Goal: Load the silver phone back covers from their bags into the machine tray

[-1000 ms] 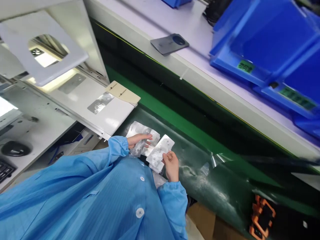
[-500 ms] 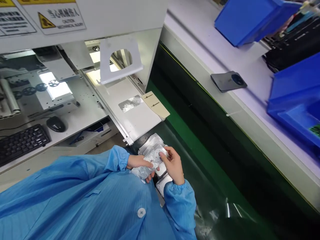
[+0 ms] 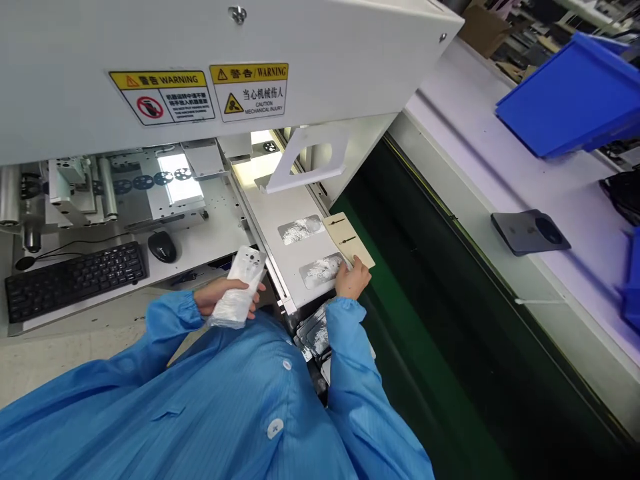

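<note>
The left hand (image 3: 219,301) is clamped around a stack (image 3: 241,285) of covers, kept beside the chest, probably as stock. The right hand (image 3: 353,279) lays fingertips on a cover (image 3: 320,271) flat on the tray (image 3: 283,263), butted against the tan card (image 3: 349,239). Whether it pinches the cover cannot be told.

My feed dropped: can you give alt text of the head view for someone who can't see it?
The person's left hand holds a white bagged cover near the keyboard, while the right hand touches a silvery piece on the machine's white tray. A second silvery piece lies farther along it.
</note>
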Motion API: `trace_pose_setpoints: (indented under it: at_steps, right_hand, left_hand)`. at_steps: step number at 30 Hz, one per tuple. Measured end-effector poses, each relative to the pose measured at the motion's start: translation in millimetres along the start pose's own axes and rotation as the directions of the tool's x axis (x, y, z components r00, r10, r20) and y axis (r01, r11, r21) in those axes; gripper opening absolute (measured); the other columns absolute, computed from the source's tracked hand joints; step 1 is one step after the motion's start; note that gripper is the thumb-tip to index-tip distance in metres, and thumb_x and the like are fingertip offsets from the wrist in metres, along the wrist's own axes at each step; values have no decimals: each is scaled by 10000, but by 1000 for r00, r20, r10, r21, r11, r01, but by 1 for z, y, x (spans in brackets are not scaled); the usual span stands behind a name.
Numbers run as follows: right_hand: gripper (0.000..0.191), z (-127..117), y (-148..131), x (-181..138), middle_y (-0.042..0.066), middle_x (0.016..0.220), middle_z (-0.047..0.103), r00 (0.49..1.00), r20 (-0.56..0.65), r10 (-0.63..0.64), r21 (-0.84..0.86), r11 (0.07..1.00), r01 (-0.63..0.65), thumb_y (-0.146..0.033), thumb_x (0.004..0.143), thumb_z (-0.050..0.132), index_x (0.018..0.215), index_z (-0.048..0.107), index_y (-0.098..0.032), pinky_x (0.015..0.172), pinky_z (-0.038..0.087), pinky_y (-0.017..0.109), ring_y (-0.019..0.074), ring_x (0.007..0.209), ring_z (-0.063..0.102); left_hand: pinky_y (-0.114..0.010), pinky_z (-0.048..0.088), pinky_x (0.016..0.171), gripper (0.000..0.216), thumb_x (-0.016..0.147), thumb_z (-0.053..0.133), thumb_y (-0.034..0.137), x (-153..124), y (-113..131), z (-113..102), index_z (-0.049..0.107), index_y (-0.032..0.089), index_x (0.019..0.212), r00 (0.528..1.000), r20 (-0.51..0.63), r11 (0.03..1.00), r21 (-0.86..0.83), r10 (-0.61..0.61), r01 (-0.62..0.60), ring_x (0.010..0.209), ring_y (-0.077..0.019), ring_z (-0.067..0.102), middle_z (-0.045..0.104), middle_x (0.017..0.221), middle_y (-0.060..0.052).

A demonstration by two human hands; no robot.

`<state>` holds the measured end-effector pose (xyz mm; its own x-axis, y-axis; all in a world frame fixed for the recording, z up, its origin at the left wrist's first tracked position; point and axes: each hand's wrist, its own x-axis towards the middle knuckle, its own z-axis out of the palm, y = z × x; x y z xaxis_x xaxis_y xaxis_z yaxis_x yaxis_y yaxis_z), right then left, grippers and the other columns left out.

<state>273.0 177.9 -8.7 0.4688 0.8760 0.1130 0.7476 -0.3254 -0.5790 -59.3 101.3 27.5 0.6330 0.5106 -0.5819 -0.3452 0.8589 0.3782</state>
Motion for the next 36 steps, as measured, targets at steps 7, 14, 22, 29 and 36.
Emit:
trace_pose_setpoints:
  at_steps: [7,14,22,29,36]
  right_hand:
    - [463,28,-25,-62,166,1397,456,932,186,-310,-93,939,331,-480,893,525,1253,593,-197,1086,226,560,354,1308,347]
    - [463,32,-16,-74,173,1452,406,922,269,-278,-120,940,318,-427,890,540,1286,561,-187,1125,193,581,354,1377,294]
    - [443,28,-16,-78,164,1443,417,928,262,-266,-122,945,305,-398,875,562,1263,576,-185,1127,221,569,356,1372,308]
    - [389,4,-39,-79,136,1270,587,947,191,-260,368,913,176,-453,899,524,1166,632,-191,1032,412,453,264,1200,524]
    - [307,-28,-53,-86,18,740,663,872,404,-277,631,775,-46,-488,818,632,812,674,-184,665,489,262,155,701,604]
  left_hand:
    - [-478,539,842,411,785,692,285,5,-1,-14,622,95,1143,1000,-5,999,-33,-17,17,788,-245,678,682,880,-116]
    - [-480,540,834,408,793,687,288,25,-1,-9,627,89,1144,994,68,997,16,-83,82,791,-246,683,685,884,-123]
    - [-499,539,830,390,814,656,284,30,4,-3,624,93,1152,985,139,993,59,-106,99,815,-266,685,699,907,-138]
    - [-451,554,798,286,830,624,286,33,0,19,658,114,1057,954,239,971,200,-179,132,802,-262,693,707,917,-138]
    - [-393,571,681,244,798,607,242,43,-10,42,656,111,998,919,208,884,406,-335,231,713,-235,676,711,829,-111]
